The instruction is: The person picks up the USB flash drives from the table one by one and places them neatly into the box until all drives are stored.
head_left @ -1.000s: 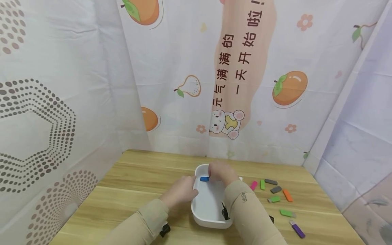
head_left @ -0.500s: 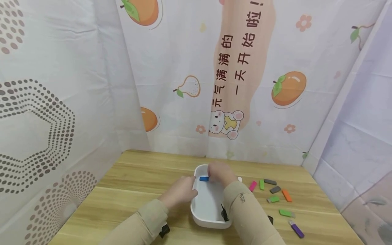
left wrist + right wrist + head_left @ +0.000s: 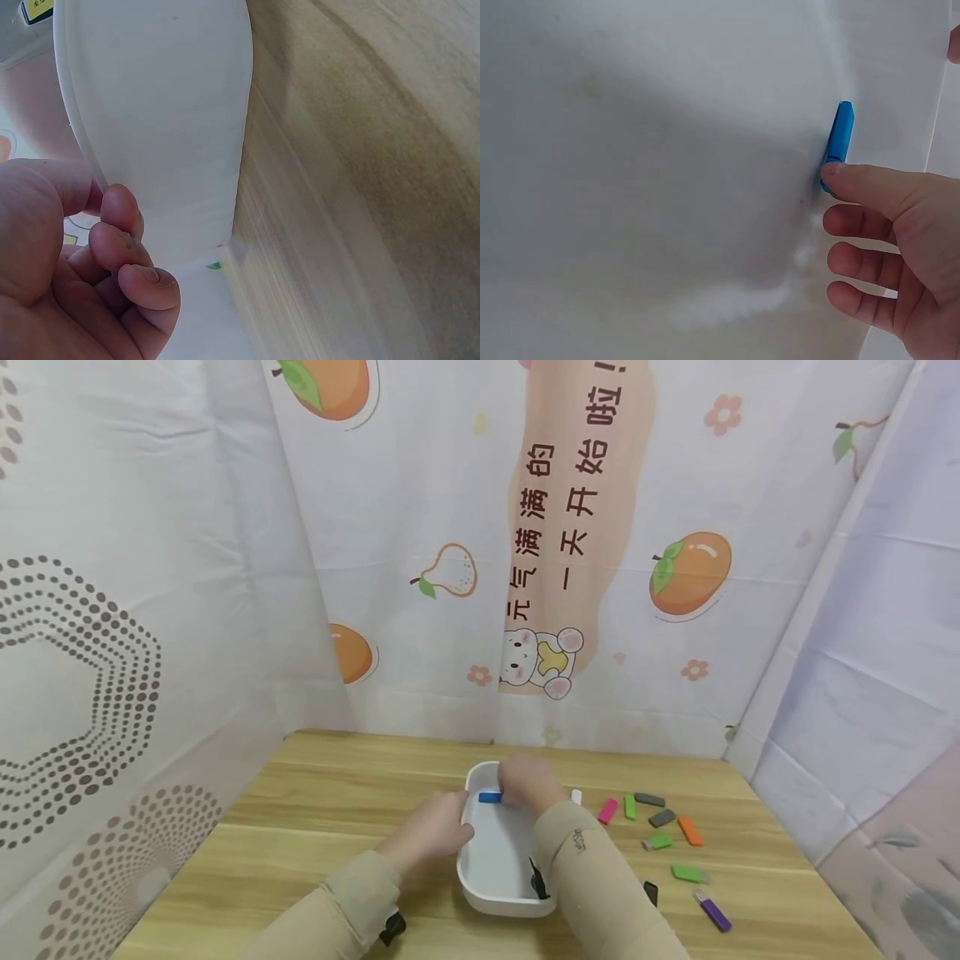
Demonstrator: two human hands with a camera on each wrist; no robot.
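Note:
A white plastic box with rounded corners stands on the wooden table. My left hand holds its left wall; in the left wrist view the thumb and curled fingers pinch the rim of the box. Inside, near the far end, lies a blue USB stick. My right hand reaches into the box and grips the stick's near end. Close up in the right wrist view, the thumb lies on the blue stick, while the other fingers curl beside it, apart from the floor's middle. Its gripped end is partly hidden.
Right of the box, several USB sticks lie scattered: pink, orange, purple, plus green and grey ones. A white stick and a black item sit close to my right sleeve. Printed curtains surround the table.
The head view has turned slightly to the right, so everything sits further left in it. Both hands, the box and the blue stick keep their places relative to each other.

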